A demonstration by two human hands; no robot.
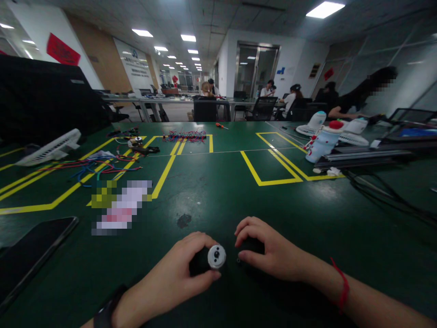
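Observation:
My left hand [186, 264] is closed round a small cylindrical motor [216, 257]. Its round silver end, with a dark centre and small dark holes, faces me; the rest of its body is mostly hidden by the fingers. Just to the right, my right hand [269, 250] is curved above the green table [205, 205], with thumb and fingertips apart. By the tip of that thumb is a tiny dark ring-like part [238, 260], too small to name surely; I cannot tell whether the thumb touches it.
A dark phone or tablet [34, 255] lies at the left. Loose wires [102, 166], a white fan [51, 148] and a screwdriver [221, 125] lie farther back. At right stand a light-blue bottle [322, 142] and black cables [382, 191]. People sit at desks beyond.

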